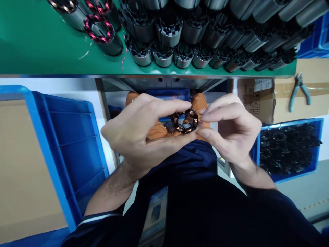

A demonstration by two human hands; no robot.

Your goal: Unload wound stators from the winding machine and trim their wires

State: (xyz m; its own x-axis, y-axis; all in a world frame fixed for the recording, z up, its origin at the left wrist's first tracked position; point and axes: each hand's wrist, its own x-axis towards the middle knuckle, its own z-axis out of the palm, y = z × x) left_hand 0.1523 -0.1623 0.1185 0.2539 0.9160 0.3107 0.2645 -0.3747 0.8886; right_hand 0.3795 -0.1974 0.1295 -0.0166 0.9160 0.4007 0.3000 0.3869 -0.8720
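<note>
**Dark shirt below, copper-wound core held mid-frame**

Nearest us, the dark shirt [205, 209] fills the lower middle of the frame. The green tabletop [33, 44] spans the top, bearing rows of metal cores [164, 56] from upper centre to upper right. A blue bin [77, 137] stands at the left edge.

At the centre, the left hand [144, 127] pinches the copper-wound core [192, 120], fingers along its upper edge and thumb or palm side beneath; we cannot make out every digit. The right hand [231, 123] is curled at the core's right side, thumb and forefinger close but apart at the tips. We cannot tell whether they touch the rim or grip a fine wire.

We judge the core compact but dense, stiff in its body and perhaps slick if the outer wall is bare metal, which the left hand hides. We would take hold around that outer wall and leave the end face free: the windings look like the delicate part, easily scraped or bent.

The core's open end faces us, a dark ring around a hollow middle. Smallest of all, shiny copper bundles [196, 120] sit spaced around it, separated by black sections.
</note>
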